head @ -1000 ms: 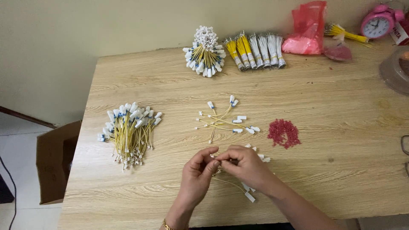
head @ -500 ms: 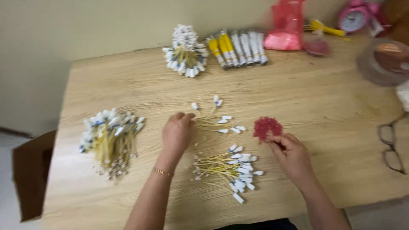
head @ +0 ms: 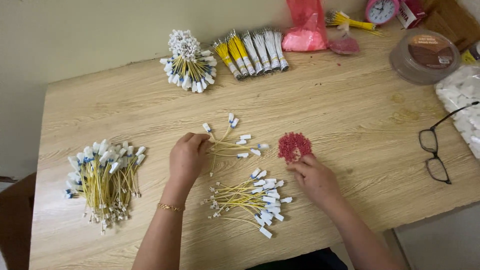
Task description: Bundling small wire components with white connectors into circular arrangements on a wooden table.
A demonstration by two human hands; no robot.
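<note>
My left hand (head: 187, 157) rests on the near end of a small loose group of yellow wires with white connectors (head: 231, 142), its fingers curled onto them. My right hand (head: 314, 176) reaches to a little heap of small red pieces (head: 294, 146), fingertips touching its near edge. Between my two hands lies a fanned bundle of yellow wires with white connectors (head: 252, 197). Whether either hand actually pinches anything is hidden by the fingers.
A big pile of yellow wires (head: 102, 175) lies at the left. At the back stand a round wire bundle (head: 189, 62), taped wire bundles (head: 252, 50), a pink bag (head: 306, 27) and a clock (head: 382, 10). Glasses (head: 437, 147), a round lidded tub (head: 425, 55) and white stuff sit right.
My hands, joined over a wire a second ago, have parted. The left went up to the loose wires, the right out to the red pieces. The bundle now lies on the table.
</note>
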